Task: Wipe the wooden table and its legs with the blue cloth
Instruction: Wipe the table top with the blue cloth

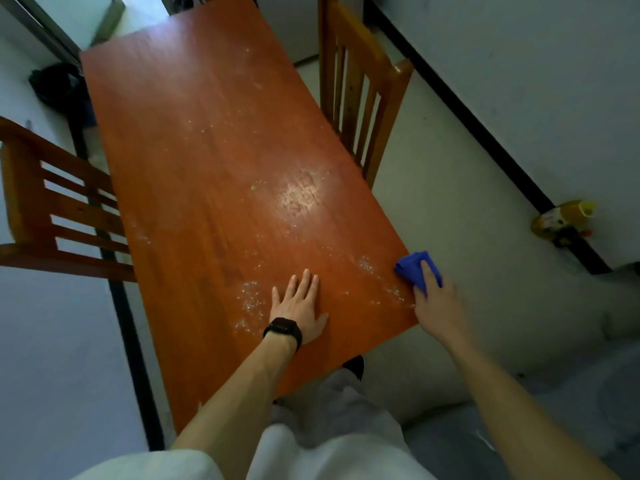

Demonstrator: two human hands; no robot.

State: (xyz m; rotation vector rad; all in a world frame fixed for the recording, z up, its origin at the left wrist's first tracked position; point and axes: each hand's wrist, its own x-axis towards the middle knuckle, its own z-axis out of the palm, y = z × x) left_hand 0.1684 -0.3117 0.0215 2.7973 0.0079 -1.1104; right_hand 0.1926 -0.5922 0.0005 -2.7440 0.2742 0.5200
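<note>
A long reddish-brown wooden table (207, 161) runs away from me, with white crumbs and dusty smears scattered on its near half. My left hand (299, 306), a black watch on its wrist, lies flat with straight fingers on the tabletop near the front edge. My right hand (434, 299) grips a bunched blue cloth (414, 266) at the table's right edge, close to the near right corner. The table legs are hidden beneath the top.
A wooden slat-back chair (360, 84) stands at the table's right side and another chair (52, 209) at its left. A yellow bottle-like object (562, 220) lies by the right wall. A dark bag (57, 86) sits on the floor far left.
</note>
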